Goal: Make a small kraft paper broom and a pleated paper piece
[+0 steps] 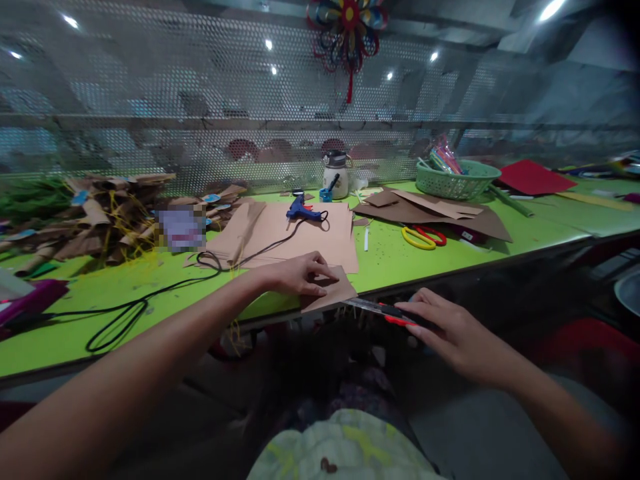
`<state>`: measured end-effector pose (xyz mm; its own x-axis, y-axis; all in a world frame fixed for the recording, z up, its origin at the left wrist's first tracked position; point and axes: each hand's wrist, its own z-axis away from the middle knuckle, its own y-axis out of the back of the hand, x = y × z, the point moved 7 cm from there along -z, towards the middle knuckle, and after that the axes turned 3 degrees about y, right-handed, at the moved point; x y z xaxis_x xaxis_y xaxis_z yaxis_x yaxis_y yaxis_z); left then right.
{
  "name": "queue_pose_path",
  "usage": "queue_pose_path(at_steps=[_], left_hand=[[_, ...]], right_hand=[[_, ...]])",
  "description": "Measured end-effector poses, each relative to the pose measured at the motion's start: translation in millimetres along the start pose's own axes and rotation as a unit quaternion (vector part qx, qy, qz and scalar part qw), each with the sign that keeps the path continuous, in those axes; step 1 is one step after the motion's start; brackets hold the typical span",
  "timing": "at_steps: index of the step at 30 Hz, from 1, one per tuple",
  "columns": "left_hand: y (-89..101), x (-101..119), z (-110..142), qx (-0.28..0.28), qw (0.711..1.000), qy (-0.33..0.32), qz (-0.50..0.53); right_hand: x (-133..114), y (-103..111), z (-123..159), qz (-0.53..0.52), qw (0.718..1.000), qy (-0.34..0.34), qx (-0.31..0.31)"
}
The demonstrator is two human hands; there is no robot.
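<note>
At the front edge of the table, my left hand (306, 275) holds a small piece of brown paper (339, 288), with its index finger and thumb pressed on top. The paper looks folded and its near corner juts past the edge. In my right hand (445, 327) is a utility knife (395, 313) with a black and red handle, the fingers closed round it. Its long metal blade points left and meets the paper's right side. Whether the blade is inside the fold, I cannot tell.
Brown paper sheets (325, 247) lie behind my left hand with a blue glue gun (303, 211) on them. Its black cord (170, 288) loops leftward. Scissors (419, 239), a green basket (463, 180), a jug (338, 183) and a pile of brown paper pieces (100, 223) stand around.
</note>
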<state>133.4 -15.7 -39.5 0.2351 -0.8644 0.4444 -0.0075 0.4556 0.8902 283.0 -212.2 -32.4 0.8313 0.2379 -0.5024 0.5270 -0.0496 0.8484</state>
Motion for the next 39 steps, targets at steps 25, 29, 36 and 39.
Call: queue_pose_path(at_steps=[25,29,36,39], left_hand=[[-1.4,9.1,1.4,0.003,0.999,0.022,-0.038],[-2.9,8.8,2.0,0.011,0.999,0.015,-0.035],[0.1,5.8,2.6,0.0,1.0,0.015,-0.006],[1.6,6.4,2.7,0.002,1.0,-0.013,0.01]], right_hand=[[-0.4,-11.1,-15.4,-0.042,0.996,0.062,0.043],[-4.3,-12.6,-23.3,-0.031,0.996,0.069,0.037],[-3.8,-17.0,-26.7,-0.047,0.995,0.08,0.033],[-0.7,-18.2,-28.3,-0.054,0.995,0.083,0.025]])
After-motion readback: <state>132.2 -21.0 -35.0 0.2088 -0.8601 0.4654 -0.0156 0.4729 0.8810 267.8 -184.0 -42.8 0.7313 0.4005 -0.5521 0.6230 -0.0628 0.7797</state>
